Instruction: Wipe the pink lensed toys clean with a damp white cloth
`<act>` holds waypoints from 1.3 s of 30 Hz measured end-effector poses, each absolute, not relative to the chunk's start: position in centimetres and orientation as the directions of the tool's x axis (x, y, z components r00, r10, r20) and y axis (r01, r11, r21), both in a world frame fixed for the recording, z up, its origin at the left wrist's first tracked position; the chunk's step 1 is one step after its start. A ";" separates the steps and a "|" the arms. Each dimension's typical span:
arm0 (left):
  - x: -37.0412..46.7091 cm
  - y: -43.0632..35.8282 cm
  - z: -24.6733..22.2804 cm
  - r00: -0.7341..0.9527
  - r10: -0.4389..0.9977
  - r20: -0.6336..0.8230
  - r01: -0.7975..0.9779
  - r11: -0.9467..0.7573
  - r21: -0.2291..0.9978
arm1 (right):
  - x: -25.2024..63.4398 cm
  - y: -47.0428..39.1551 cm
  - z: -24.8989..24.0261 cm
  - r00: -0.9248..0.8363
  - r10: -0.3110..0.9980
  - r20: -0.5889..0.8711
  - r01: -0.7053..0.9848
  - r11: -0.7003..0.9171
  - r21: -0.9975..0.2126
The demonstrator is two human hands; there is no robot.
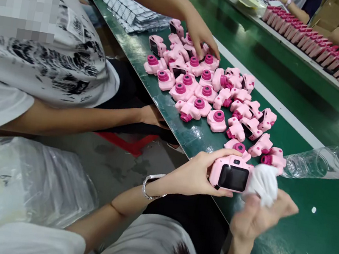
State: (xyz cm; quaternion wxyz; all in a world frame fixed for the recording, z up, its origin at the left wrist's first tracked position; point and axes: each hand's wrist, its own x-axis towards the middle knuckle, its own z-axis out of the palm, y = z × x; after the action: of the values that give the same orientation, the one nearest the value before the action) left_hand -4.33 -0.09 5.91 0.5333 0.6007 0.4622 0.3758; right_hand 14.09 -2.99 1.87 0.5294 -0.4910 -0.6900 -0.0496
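My left hand (199, 172) grips a pink toy camera (231, 175), dark screen facing me. My right hand (253, 219), blurred, holds a white cloth (264, 184) at the unit's 3 o'clock edge. Relative to this unit, loose pink cameras (206, 91) occupy the green tabletop (307, 234) toward 11 o'clock, a co-worker's hand (202, 33) among them. A clear plastic bottle (321, 162) lies between 2 and 3 o'clock.

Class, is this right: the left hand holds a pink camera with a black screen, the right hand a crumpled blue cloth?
In the head view, the crumpled cloth is white, not blue; the right hand holds it, the left hand the pink camera.
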 end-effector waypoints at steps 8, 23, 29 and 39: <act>-4.0 -0.3 5.4 0.279 0.960 -0.036 0.102 0.008 0.995 | 14.1 -4.4 1.6 0.035 0.696 0.718 0.324 0.672 -0.667; -3.6 -0.4 6.3 0.349 0.936 -0.044 0.107 0.007 0.994 | 16.1 -3.0 2.6 -0.075 0.672 0.737 0.438 0.686 -0.581; -3.6 -0.5 6.3 0.358 0.933 -0.034 0.116 -0.009 0.993 | 16.0 -3.3 3.3 0.200 0.819 0.538 -0.036 0.555 -0.831; -3.4 -0.6 5.9 0.388 0.920 -0.055 0.144 -0.001 0.990 | 16.2 -2.9 3.8 -0.175 0.688 0.705 0.435 0.696 -0.571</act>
State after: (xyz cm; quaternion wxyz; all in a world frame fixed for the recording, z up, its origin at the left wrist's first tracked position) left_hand -3.38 -0.58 5.89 0.5597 0.6170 0.4313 0.3465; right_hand 16.15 -2.94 3.81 0.5247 -0.3707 -0.7568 0.1205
